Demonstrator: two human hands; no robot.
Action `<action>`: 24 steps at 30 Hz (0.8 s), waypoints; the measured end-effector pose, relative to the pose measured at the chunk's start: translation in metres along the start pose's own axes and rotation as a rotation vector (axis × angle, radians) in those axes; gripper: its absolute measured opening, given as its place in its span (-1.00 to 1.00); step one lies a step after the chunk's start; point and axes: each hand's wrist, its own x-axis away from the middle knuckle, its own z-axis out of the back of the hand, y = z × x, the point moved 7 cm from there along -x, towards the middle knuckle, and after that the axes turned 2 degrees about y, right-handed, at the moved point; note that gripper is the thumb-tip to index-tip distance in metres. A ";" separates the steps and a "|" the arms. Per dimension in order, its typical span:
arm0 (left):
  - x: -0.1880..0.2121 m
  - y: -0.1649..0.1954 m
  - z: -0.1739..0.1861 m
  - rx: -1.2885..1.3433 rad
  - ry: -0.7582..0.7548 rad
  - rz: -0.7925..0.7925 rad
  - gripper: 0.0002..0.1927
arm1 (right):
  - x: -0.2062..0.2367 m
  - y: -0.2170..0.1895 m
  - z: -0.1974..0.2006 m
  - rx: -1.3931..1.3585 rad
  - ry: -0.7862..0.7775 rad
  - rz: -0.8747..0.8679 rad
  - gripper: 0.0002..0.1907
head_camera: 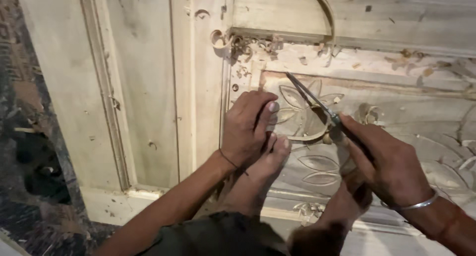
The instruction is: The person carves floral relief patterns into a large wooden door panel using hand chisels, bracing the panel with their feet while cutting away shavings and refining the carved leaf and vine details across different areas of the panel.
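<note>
Both hands low over carving

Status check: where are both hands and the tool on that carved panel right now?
Right hand grips the metal tool, its tip on the leaf carving. Left hand rests flat beside it, over a foot. Wood shavings above the carving.

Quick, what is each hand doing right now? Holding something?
Left hand: holds nothing, curled over the person's own foot on the carved wooden panel.
Right hand: closed around a thin metal carving tool.
</note>
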 end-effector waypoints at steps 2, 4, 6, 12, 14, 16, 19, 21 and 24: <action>0.000 0.000 0.001 0.002 -0.009 0.002 -0.89 | 0.001 0.002 -0.001 0.004 -0.006 -0.021 -0.47; 0.001 -0.002 -0.001 -0.003 -0.033 0.036 -0.88 | 0.003 0.004 -0.001 -0.061 0.000 -0.048 -0.49; 0.000 -0.001 -0.001 0.011 -0.032 0.021 -0.89 | 0.004 0.004 0.000 -0.037 0.016 -0.034 -0.48; 0.000 -0.001 -0.002 0.004 -0.029 0.009 -0.88 | 0.005 0.019 -0.008 0.062 -0.101 -0.209 -0.44; 0.000 0.000 -0.003 0.005 -0.035 0.003 -0.88 | 0.005 0.018 -0.007 0.039 -0.089 -0.205 -0.44; 0.000 0.000 -0.004 0.003 -0.032 -0.006 -0.88 | 0.002 0.005 0.002 -0.051 0.033 -0.012 -0.46; 0.001 -0.005 -0.003 0.009 -0.021 0.043 -0.88 | 0.001 0.003 0.002 -0.005 0.033 0.018 -0.46; 0.001 -0.004 -0.003 0.015 -0.019 0.020 -0.88 | 0.000 0.008 -0.003 -0.021 -0.003 -0.049 -0.49; 0.001 -0.002 -0.005 0.011 -0.031 -0.010 -0.89 | 0.001 0.012 -0.006 -0.017 -0.007 -0.080 -0.48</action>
